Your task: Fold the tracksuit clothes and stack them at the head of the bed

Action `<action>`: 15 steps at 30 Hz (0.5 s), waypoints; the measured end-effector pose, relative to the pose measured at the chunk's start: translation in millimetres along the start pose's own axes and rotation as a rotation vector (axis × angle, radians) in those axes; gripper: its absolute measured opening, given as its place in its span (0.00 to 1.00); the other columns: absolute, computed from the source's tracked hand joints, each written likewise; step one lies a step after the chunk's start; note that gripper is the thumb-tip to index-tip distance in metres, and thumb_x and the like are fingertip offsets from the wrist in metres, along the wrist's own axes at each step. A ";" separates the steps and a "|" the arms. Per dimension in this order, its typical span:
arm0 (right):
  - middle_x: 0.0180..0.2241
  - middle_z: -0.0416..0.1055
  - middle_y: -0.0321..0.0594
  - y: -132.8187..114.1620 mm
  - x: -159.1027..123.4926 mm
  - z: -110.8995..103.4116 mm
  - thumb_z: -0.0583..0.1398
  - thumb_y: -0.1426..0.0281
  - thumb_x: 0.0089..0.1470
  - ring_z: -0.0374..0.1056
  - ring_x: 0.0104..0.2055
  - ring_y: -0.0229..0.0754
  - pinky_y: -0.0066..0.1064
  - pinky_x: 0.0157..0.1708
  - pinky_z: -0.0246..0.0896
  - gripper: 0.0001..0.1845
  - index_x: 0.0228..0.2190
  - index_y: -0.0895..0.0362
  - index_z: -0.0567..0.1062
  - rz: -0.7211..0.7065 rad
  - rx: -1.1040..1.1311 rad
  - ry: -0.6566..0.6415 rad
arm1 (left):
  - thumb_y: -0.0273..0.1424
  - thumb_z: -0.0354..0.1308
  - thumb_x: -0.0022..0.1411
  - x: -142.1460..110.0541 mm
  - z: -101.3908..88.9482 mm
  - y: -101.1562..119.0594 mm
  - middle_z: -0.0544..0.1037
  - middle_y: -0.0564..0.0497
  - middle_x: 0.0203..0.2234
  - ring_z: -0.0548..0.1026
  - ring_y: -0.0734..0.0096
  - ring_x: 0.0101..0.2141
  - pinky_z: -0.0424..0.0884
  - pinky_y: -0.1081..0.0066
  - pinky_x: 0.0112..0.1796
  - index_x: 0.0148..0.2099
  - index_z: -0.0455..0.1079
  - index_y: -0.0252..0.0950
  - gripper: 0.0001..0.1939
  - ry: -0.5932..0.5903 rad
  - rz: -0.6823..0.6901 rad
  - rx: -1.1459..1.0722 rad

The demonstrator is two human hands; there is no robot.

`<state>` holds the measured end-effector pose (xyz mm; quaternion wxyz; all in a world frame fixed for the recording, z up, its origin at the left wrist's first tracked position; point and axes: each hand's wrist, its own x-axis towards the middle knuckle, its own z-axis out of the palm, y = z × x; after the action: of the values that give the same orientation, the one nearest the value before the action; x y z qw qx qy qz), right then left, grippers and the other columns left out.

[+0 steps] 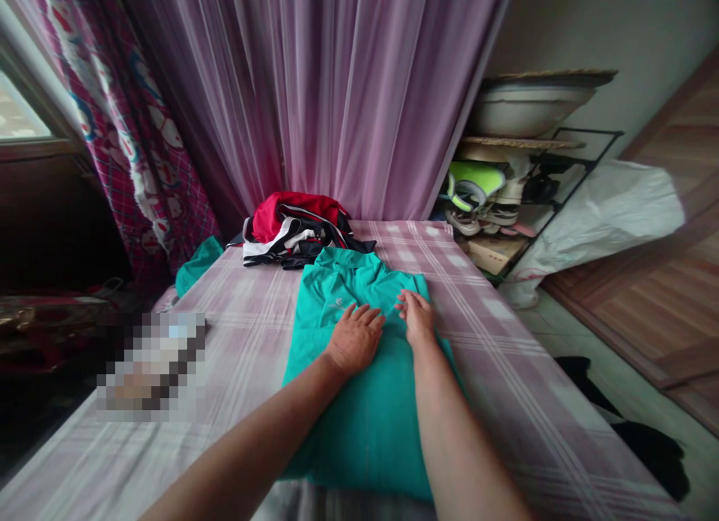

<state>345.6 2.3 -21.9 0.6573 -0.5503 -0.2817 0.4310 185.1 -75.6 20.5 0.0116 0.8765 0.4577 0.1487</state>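
A teal polo-style shirt (359, 431) lies folded into a long rectangle on the checked cloth, its collar pointing away from me. A small light logo shows on its chest. My left hand (355, 337) rests palm down on the shirt's upper middle, fingers stretched out. Close to the shirt's right edge is my right hand (416, 317), turned on its side with fingers loosely bent and slightly apart. I see no fabric between those fingers. Just beyond the collar sits a heap of red, black and white clothes (303, 229).
A pink-and-white checked cloth (241, 356) covers the surface. Another teal garment (198, 266) lies at its left edge; a blurred-out object (154, 364) is nearer. Purple curtains (359, 94) hang behind. On the right stand a shoe rack (505, 214) and a white plastic bag (612, 214).
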 end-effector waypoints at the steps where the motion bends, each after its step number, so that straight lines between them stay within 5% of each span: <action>1: 0.27 0.76 0.36 0.1 -0.1 0.8 0.62 0.57 0.40 0.69 0.22 0.34 0.21 0.15 0.53 0.17 0.30 0.56 0.76 -0.009 -0.013 -0.002 | 0.33 0.44 0.71 -4.0 -1.5 7.9 0.72 0.43 0.59 0.66 0.56 0.61 0.58 0.49 0.63 0.61 0.68 0.37 0.21 0.016 -0.054 0.009; 5: 0.27 0.76 0.36 -0.3 -3.3 2.4 0.61 0.57 0.40 0.68 0.22 0.33 0.21 0.15 0.53 0.17 0.30 0.56 0.76 -0.018 -0.033 -0.001 | 0.39 0.42 0.72 -35.2 1.0 26.6 0.68 0.42 0.63 0.62 0.53 0.64 0.58 0.47 0.62 0.66 0.63 0.36 0.26 0.056 -0.198 0.018; 10: 0.28 0.76 0.37 -0.9 -4.9 1.2 0.59 0.58 0.42 0.68 0.22 0.33 0.21 0.15 0.52 0.16 0.30 0.56 0.76 -0.029 -0.081 -0.003 | 0.49 0.40 0.71 -71.4 4.2 -1.1 0.58 0.45 0.68 0.54 0.52 0.68 0.51 0.42 0.64 0.71 0.54 0.42 0.32 -0.004 -0.187 0.051; 15: 0.32 0.78 0.42 -9.7 -11.3 6.3 0.57 0.59 0.48 0.71 0.24 0.38 0.25 0.18 0.58 0.17 0.33 0.57 0.77 -0.126 -0.267 -0.058 | 0.52 0.39 0.70 -69.1 2.5 -15.3 0.57 0.45 0.69 0.52 0.51 0.68 0.51 0.43 0.64 0.71 0.54 0.41 0.34 -0.051 -0.213 0.066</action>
<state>337.5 -4.8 -9.9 0.5957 -0.6013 -0.3893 0.3634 136.5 -122.2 -1.6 0.0102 0.8263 0.5524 0.1094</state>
